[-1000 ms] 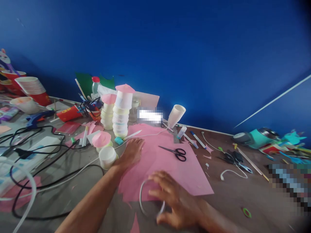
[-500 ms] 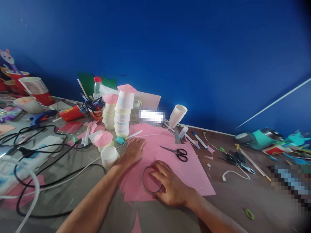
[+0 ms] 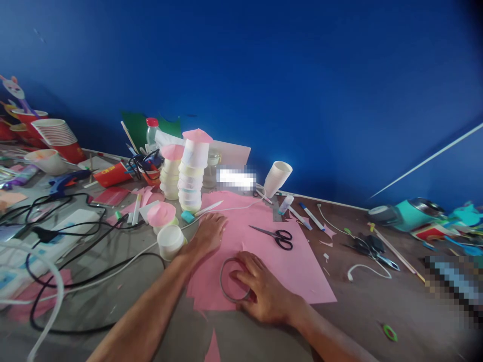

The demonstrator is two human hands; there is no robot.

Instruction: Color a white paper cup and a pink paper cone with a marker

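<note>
Pink paper sheets [image 3: 302, 271] lie layered on the table in front of me. My left hand [image 3: 211, 231] rests flat on their left part, fingers stretched out. Near the front edge of the sheets, my right hand [image 3: 260, 286] has its fingers curved round a thin grey ring [image 3: 222, 289] that lies flat on the paper. The thumb is at the ring's near side, and the other fingers reach over its right side. Black-handled scissors [image 3: 281, 239] lie on the paper beyond my right hand, blades pointing left.
White cups [image 3: 169, 242] stand left of my left hand, with cup towers [image 3: 190, 186] under pink paper cones behind. Black cables [image 3: 94, 332] and a power strip [image 3: 71, 231] cover the left side. A glue stick [image 3: 286, 205], markers [image 3: 312, 217] and stacked paper cups [image 3: 277, 178] are near the blue wall.
The view has shifted very slightly. My right hand's fingers have moved a little around the ring, while my left hand stays put on the paper.
</note>
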